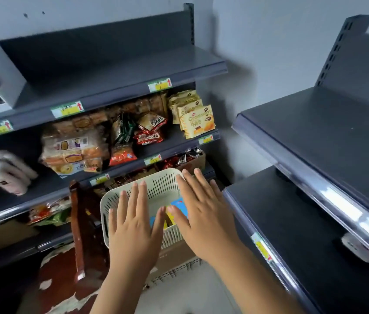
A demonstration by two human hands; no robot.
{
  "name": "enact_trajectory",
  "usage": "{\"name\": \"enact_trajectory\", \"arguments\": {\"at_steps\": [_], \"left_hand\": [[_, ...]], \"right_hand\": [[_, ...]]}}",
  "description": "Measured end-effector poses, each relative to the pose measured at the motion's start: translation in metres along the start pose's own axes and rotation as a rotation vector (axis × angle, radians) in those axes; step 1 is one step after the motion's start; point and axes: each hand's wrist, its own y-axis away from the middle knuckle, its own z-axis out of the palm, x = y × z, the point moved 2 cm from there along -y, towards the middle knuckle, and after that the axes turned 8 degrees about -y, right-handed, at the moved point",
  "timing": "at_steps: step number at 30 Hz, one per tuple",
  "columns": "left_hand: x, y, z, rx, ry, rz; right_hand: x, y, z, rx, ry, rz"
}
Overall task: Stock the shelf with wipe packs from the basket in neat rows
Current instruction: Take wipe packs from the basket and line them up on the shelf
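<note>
A cream slotted basket (156, 184) sits low in the middle of the head view. Blue and yellow wipe packs (179, 203) lie inside it, mostly covered by my hands. My left hand (133, 225) hovers flat over the basket's left half, fingers straight and spread, holding nothing. My right hand (204, 209) is spread flat over the basket's right side, fingers straight, also holding nothing. To the right stands a dark grey shelf unit; its lower shelf (292, 223) and upper shelf (337, 132) carry no goods where visible.
On the left, another shelf unit holds bread packs (72, 148), snack packets (149, 130), croissant bags (197, 118) and pale bottles (9, 171). A brown wooden chair back (77, 223) stands left of the basket. A cardboard box (174, 257) lies beneath the basket.
</note>
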Motion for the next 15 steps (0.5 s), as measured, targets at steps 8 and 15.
{"name": "enact_trajectory", "arguments": {"at_steps": [8,15], "left_hand": [[-0.072,-0.044,0.061,-0.186,-0.063,-0.086],[-0.103,-0.096,0.140,-0.480,-0.035,-0.170]], "right_hand": [[0.022,-0.062,0.090,-0.235,0.016,0.105],[0.068,-0.116,0.148,-0.327,-0.051,0.352]]}}
